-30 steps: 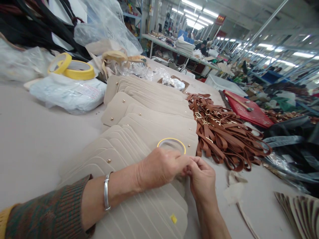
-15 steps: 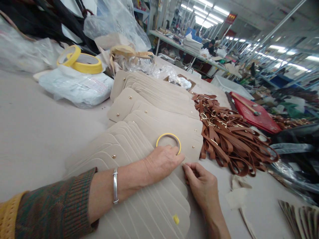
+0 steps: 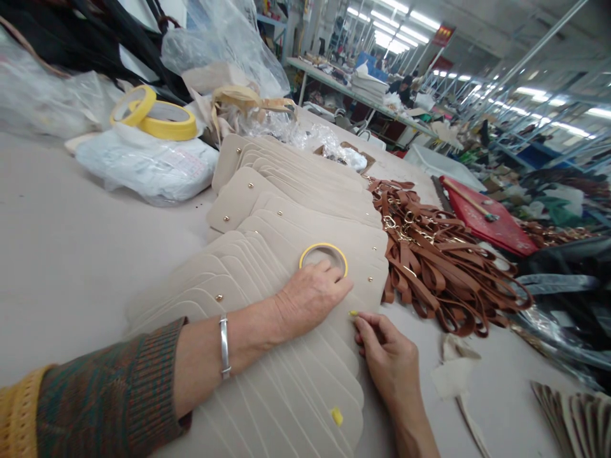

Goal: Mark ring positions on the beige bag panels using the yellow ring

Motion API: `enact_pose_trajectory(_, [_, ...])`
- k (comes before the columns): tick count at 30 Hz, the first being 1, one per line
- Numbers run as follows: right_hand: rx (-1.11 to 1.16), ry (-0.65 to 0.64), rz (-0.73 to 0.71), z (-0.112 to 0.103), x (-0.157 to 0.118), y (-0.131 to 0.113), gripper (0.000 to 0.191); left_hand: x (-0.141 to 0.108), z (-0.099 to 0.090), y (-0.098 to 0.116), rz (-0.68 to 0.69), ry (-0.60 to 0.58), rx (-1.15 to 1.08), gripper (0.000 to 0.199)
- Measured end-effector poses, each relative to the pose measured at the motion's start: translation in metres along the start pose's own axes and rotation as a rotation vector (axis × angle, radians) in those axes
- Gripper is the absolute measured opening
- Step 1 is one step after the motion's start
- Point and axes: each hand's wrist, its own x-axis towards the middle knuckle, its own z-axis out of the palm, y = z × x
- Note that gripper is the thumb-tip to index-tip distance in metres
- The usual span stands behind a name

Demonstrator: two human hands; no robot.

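Note:
My left hand (image 3: pixel 312 296) is closed on a narrow roll of yellow tape (image 3: pixel 323 245), held on edge above the overlapping beige panels (image 3: pixel 267 324). Just to its right, my right hand (image 3: pixel 389 350) pinches a small torn piece of yellow tape (image 3: pixel 353 313) between thumb and forefinger. The two hands are a short way apart. Another bit of yellow tape (image 3: pixel 337 416) sticks to the near corner of the top panel. Small brass studs (image 3: pixel 219 298) show on several panels. My left fingertips are partly hidden behind the hand.
Brown leather straps (image 3: pixel 429 261) with gold clasps lie in a heap to the right of the panels. At the back left, two yellow tape rolls (image 3: pixel 169 121) rest on a plastic-wrapped packet (image 3: pixel 147 165). Beige scraps (image 3: pixel 456 375) and a fanned stack (image 3: pixel 577 420) are at the right.
My left hand, with the tape roll, has risen slightly away from my right hand. The torn piece now shows at my right fingertips, with a gap between the hands.

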Motion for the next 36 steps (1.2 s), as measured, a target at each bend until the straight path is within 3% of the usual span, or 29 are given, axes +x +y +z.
enact_pose_trajectory(4, [-0.19, 0.091, -0.211, 0.008, 0.003, -0.005, 0.026, 0.002, -0.001, 0.0, -0.018, -0.02, -0.012, 0.012])
enact_pose_trajectory(8, [-0.249, 0.074, -0.248, 0.012, 0.008, -0.011, 0.024, 0.004, -0.001, 0.0, -0.006, -0.018, -0.019, 0.012])
enact_pose_trajectory(15, [-0.083, -0.328, -0.089, -0.009, -0.003, -0.014, 0.024, -0.004, -0.005, -0.001, 0.117, 0.009, -0.113, 0.01])
enact_pose_trajectory(17, [0.005, -0.238, -0.088, -0.011, -0.004, -0.012, 0.024, -0.006, -0.007, -0.001, 0.179, 0.008, -0.171, 0.011])
enact_pose_trajectory(19, [0.097, -0.052, -0.11, -0.01, -0.004, -0.009, 0.021, -0.007, -0.008, 0.0, 0.233, 0.006, -0.222, 0.011])
enact_pose_trajectory(22, [0.144, 0.121, -0.215, -0.005, -0.004, -0.008, 0.022, -0.008, -0.007, 0.002, 0.279, 0.034, -0.295, 0.021])
enact_pose_trajectory(30, [-0.087, 0.177, -0.602, -0.004, 0.0, -0.02, 0.017, -0.011, 0.003, 0.007, 0.274, 0.077, -0.31, 0.023])
enact_pose_trajectory(36, [-0.256, 0.267, -0.638, -0.002, -0.002, -0.022, 0.013, -0.009, -0.001, 0.007, 0.255, 0.015, -0.268, 0.002])
